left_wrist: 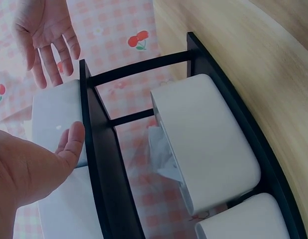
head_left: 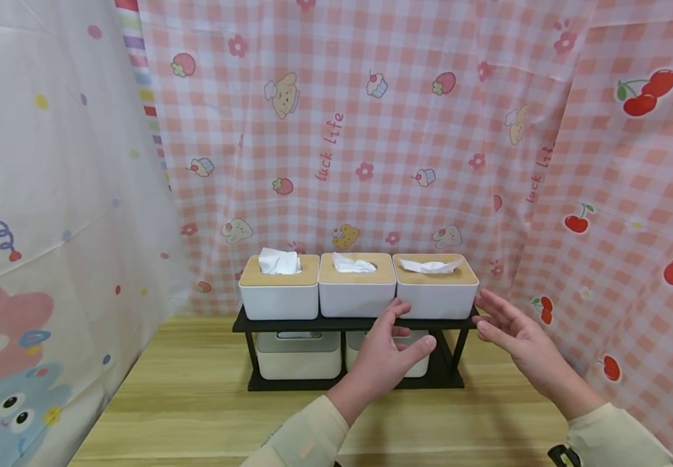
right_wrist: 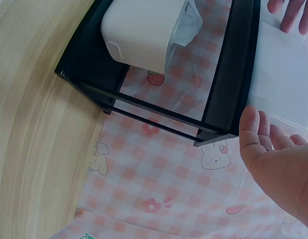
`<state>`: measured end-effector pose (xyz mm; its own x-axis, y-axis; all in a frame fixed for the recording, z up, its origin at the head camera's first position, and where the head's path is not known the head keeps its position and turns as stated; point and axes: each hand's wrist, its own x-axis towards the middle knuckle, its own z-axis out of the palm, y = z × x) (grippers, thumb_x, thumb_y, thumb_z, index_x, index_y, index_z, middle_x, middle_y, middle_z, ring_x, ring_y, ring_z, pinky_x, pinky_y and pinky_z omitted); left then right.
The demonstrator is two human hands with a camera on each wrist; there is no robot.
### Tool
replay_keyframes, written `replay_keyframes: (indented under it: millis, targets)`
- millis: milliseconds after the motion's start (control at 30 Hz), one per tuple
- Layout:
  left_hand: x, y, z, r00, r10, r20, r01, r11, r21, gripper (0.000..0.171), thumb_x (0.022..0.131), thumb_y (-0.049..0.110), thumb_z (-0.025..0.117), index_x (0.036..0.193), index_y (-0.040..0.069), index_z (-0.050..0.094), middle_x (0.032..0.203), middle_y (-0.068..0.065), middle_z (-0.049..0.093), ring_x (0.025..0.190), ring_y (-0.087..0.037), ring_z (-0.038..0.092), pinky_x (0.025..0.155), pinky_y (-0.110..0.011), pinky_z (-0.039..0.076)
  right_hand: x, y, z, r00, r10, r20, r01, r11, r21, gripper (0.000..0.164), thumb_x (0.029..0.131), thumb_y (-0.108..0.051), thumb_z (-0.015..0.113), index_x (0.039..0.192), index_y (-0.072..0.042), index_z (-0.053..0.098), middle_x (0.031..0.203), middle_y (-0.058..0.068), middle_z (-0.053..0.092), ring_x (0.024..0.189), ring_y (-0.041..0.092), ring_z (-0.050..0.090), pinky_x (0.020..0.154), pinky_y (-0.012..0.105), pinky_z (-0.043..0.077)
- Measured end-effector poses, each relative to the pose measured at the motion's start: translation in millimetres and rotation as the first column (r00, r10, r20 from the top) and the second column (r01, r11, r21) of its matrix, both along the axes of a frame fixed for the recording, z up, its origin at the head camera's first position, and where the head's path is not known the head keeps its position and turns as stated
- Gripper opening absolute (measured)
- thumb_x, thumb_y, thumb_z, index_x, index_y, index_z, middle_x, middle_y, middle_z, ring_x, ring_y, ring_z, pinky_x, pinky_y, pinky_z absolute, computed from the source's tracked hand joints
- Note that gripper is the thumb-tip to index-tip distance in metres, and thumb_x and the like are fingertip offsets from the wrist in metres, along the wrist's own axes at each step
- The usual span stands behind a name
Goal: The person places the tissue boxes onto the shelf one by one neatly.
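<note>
Three white tissue boxes with wood-coloured lids stand side by side on a black two-tier rack (head_left: 278,325). My right hand (head_left: 520,337) is at the right end of the right-hand tissue box (head_left: 438,301), fingers extended beside its side wall. In front of that box and the middle tissue box (head_left: 355,301), my left hand (head_left: 384,355) is raised with thumb and fingers spread. The right wrist view shows the right fingertips right at the lower edge of the white box (right_wrist: 283,74). Neither hand grips anything.
The left tissue box (head_left: 278,302) completes the upper row. On the lower tier sit a grey-topped tissue box (head_left: 299,365) and another tissue box (head_left: 419,368), partly hidden behind my left hand. A wood-grain table (head_left: 196,402) carries the rack, and a pink checked curtain (head_left: 324,214) hangs behind.
</note>
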<state>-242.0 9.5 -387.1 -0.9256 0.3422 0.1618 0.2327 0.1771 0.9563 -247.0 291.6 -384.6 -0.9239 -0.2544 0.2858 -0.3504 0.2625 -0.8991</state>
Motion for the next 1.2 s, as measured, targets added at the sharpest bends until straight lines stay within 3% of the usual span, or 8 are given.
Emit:
replay_keyframes:
  millis: [767,1200]
  targets:
    - [1.6,-1.7,0.3,1.0,0.008,-0.01,-0.008,1.0,-0.021,0.075,0.101,0.051,0.072,0.162,0.018,0.043,0.177,-0.003,0.028,0.13,-0.026,0.063,0.101,-0.044,0.06,-0.3,0.6,-2.4,1.0,0.005,-0.006,-0.005,1.0,0.002,0.068,0.114,-0.016,0.053,0.169,0.001,0.018,0.17,0.037,0.024,0.124,-0.013,0.059,0.096,0.014,0.055]
    - [2.2,-2.6,0.7,1.0,0.006,0.009,-0.006,1.0,-0.012,0.076,0.1,0.05,0.074,0.162,0.02,0.043,0.167,-0.007,0.042,0.126,-0.026,0.065,0.097,-0.044,0.061,-0.4,0.4,-3.6,1.0,0.002,-0.019,-0.002,1.0,-0.003,0.068,0.113,-0.014,0.053,0.168,0.003,0.018,0.169,0.039,0.024,0.123,-0.013,0.06,0.096,0.014,0.056]
